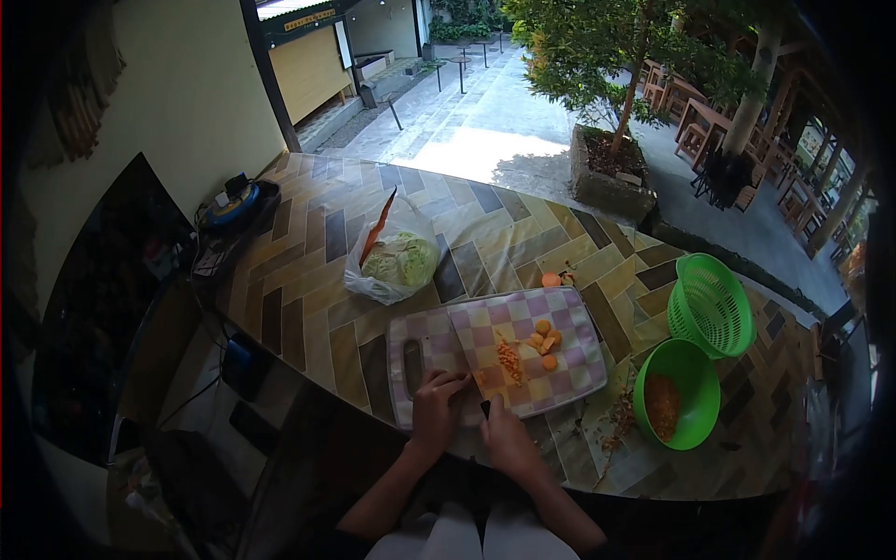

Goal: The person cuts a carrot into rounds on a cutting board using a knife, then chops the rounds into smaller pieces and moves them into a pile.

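My right hand [510,439] is wrapped round the black handle of a knife [465,353], whose blade points away over the cutting board. Just left of the blade, my left hand [437,409] has its fingers drawn together at the near part of the board; anything in them is hidden. The pink-and-white checkered cutting board [581,322] has a handle slot on its left side. On its right half lie a small heap of finely chopped carrot [509,360] and several thicker carrot pieces [543,340].
Beyond the board, a plastic bag [359,280] holds a cabbage [401,259] and a carrot [378,227]. Right of the board stand a green bowl [707,401] with shredded orange food and a green colander [714,303]. Peelings [618,420] litter the tiled-pattern table.
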Demonstrator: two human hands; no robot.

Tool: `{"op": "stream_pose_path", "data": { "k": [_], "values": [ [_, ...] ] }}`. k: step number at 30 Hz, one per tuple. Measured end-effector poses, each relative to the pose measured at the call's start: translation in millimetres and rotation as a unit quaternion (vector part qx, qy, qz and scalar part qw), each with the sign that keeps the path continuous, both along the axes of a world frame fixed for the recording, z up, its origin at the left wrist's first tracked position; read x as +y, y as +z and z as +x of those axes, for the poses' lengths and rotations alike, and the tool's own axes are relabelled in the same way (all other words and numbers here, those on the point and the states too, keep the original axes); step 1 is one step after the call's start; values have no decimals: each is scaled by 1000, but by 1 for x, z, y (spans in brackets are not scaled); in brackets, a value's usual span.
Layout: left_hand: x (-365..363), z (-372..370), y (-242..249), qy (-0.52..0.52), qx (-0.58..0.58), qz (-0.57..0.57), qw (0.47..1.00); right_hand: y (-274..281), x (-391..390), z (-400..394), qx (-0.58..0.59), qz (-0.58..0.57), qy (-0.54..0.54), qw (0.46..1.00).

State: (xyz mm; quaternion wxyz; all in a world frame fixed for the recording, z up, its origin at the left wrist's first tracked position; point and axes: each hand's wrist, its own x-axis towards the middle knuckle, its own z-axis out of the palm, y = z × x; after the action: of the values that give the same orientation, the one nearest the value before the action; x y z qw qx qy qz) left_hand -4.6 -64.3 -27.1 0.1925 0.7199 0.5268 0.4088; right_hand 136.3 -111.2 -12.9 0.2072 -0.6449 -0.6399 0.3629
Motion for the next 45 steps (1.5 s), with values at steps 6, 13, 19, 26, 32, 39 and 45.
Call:
{"op": "stream_pose_path", "data": {
  "k": [6, 13, 19, 26, 32, 39, 45],
  "values": [
    [1, -3, 0, -5, 3, -15, 1000, 3, -7, 4, 52, 25, -15, 998],
    [2, -3, 2, -7, -10, -17, 1000, 13, -12, 7, 52, -24, 3, 998],
    [5, -6, -3, -24, -29, -15, 999, -1, 2, 17, 62, -22, 38, 997],
    [4, -7, 0, -29, 0, 6, 1000, 2, -5, -2, 12, 12, -27, 999],
    [3, -6, -1, -14, -7, -3, 1000, 12, -10, 2, 33, -20, -1, 999],
    [2, -7, -2, -21, -10, -3, 1000, 13, -4, 0, -3, -40, 17, 999],
    [1, -9, -4, -30, -2, 21, 999, 3, 0, -8, -15, -4, -21, 1000]
  ]
}}
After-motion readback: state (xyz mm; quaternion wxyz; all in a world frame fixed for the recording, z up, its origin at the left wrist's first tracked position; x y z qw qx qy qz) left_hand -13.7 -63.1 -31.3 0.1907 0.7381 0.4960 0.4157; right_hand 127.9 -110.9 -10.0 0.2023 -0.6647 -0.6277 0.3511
